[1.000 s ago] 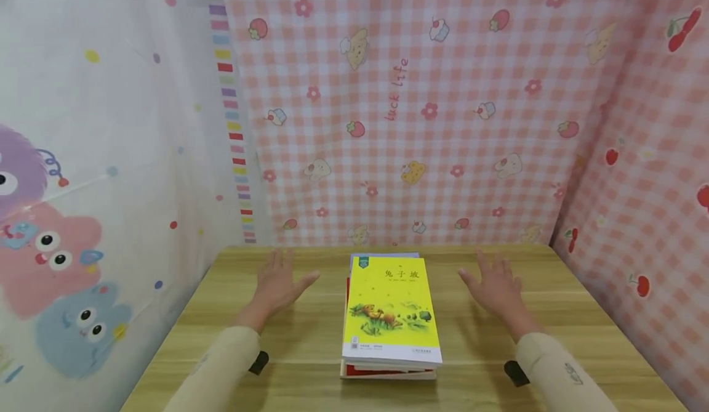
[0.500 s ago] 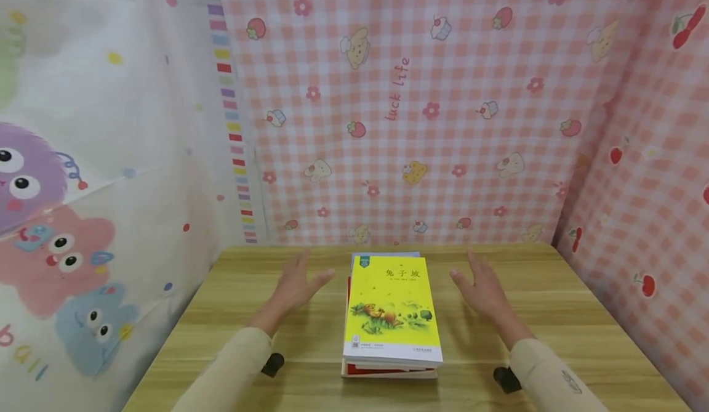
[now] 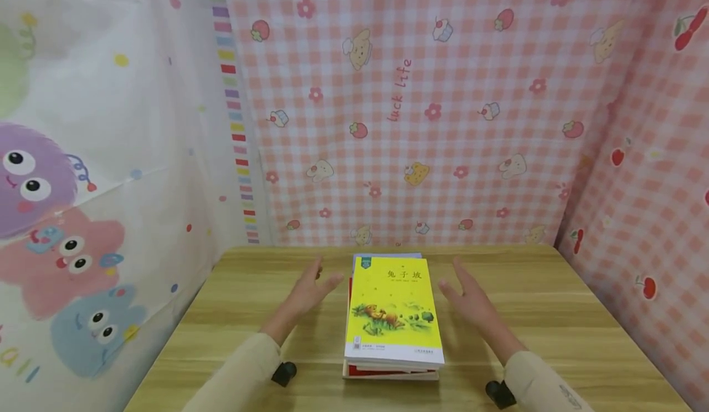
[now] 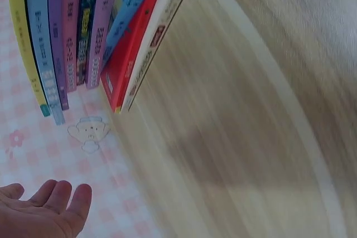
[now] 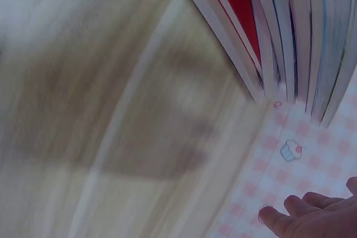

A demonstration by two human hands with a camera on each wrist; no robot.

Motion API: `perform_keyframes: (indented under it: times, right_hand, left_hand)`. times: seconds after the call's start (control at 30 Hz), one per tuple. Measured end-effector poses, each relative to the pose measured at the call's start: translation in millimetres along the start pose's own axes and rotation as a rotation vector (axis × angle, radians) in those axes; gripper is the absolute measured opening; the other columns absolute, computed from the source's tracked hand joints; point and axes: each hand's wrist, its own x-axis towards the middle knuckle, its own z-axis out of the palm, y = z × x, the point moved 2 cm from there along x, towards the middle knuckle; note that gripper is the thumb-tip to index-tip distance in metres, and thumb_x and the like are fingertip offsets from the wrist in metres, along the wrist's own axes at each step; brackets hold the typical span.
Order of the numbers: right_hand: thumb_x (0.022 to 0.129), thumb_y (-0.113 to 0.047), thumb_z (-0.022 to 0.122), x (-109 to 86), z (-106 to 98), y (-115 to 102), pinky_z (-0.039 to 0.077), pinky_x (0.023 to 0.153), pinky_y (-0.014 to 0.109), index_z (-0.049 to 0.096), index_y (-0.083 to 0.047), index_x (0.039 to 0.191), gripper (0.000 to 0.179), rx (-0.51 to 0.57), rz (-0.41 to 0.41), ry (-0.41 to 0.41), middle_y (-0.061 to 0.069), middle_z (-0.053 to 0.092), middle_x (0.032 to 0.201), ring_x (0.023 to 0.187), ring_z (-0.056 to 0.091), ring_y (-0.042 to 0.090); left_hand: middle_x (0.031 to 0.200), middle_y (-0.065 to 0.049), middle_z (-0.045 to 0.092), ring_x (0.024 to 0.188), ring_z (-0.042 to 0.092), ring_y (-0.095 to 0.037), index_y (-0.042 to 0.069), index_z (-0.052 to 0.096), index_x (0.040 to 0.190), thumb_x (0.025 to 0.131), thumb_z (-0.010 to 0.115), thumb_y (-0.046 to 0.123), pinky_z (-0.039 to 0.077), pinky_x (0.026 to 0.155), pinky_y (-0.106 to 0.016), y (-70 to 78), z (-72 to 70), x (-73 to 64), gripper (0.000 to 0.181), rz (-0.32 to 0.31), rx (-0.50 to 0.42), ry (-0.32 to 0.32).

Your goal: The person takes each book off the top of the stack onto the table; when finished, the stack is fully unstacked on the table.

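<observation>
A stack of several books [image 3: 394, 313] lies on the wooden table, a yellow-covered one with a cartoon animal picture on top. Their spines in yellow, blue, purple, pink, red and white [image 4: 70, 37] face the left wrist camera; the page edges [image 5: 290, 32] face the right one. My left hand [image 3: 306, 292] is held a little left of the stack, fingers extended and thumb towards it. On the other side my right hand [image 3: 469, 298] mirrors it, fingers straight, with a gap to the books. Neither hand holds anything.
The wooden table [image 3: 232, 313] reaches back to a pink checked cloth [image 3: 443, 141]. White cloth with cartoon figures [image 3: 83, 246] hangs at the left, and more checked cloth [image 3: 637, 227] at the right. Black wrist devices [image 3: 285, 374] sit under both sleeves.
Both hands have moved inward, the left one to the right and the right one to the left, closer to the books. The stack stays in place.
</observation>
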Motion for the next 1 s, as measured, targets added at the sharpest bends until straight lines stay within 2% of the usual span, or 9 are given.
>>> perform_keyframes:
  times: [0.2, 0.37, 0.53, 0.7, 1.0]
  right_hand:
    - [0.101, -0.060, 0.041, -5.8, 13.0, 4.7, 0.015, 0.113, 0.062, 0.008, -0.006, 0.160, 0.086, -0.006, 0.037, -0.016, 0.025, 0.010, 0.162, 0.146, 0.011, 0.047]
    - [0.102, -0.056, 0.043, -9.5, 22.1, 9.3, 0.016, 0.112, 0.063, 0.011, -0.009, 0.160, 0.082, 0.005, 0.078, -0.021, 0.023, 0.012, 0.162, 0.146, 0.012, 0.046]
    - [0.103, -0.050, 0.046, -14.2, 28.8, 10.0, 0.017, 0.112, 0.064, 0.015, -0.010, 0.160, 0.076, 0.031, 0.094, -0.025, 0.021, 0.014, 0.162, 0.146, 0.012, 0.046]
    - [0.103, -0.048, 0.047, -19.6, 33.6, 9.2, 0.018, 0.111, 0.065, 0.017, -0.011, 0.160, 0.074, 0.033, 0.097, -0.021, 0.022, 0.017, 0.161, 0.145, 0.014, 0.046]
    - [0.102, -0.049, 0.048, -21.0, 40.9, 8.4, 0.023, 0.108, 0.068, 0.023, -0.013, 0.159, 0.071, 0.065, 0.115, -0.023, 0.022, 0.021, 0.160, 0.143, 0.020, 0.049]
  left_hand:
    - [0.152, -0.024, 0.035, 0.138, 0.035, -0.043, 0.007, 0.022, 0.158, 0.087, 0.062, 0.066, 0.032, 0.108, -0.059, -3.3, 10.9, -6.6, 0.100, -0.030, -0.085, -0.022]
    - [0.146, -0.025, 0.042, 0.132, 0.042, -0.042, 0.002, 0.027, 0.155, 0.090, 0.062, 0.061, 0.037, 0.105, -0.057, -9.0, 22.0, -10.6, 0.094, -0.027, -0.103, -0.043]
    - [0.143, -0.021, 0.046, 0.129, 0.046, -0.038, 0.005, 0.029, 0.155, 0.089, 0.065, 0.059, 0.040, 0.103, -0.055, -14.5, 30.7, -15.7, 0.093, -0.053, -0.126, -0.056]
    - [0.143, -0.021, 0.046, 0.128, 0.047, -0.038, 0.005, 0.029, 0.155, 0.091, 0.067, 0.053, 0.041, 0.102, -0.056, -17.9, 38.8, -21.2, 0.088, -0.066, -0.158, -0.101]
    - [0.139, -0.018, 0.051, 0.125, 0.050, -0.035, 0.003, 0.030, 0.155, 0.088, 0.073, 0.048, 0.041, 0.103, -0.053, -23.1, 52.2, -28.3, 0.091, -0.030, -0.207, -0.151]
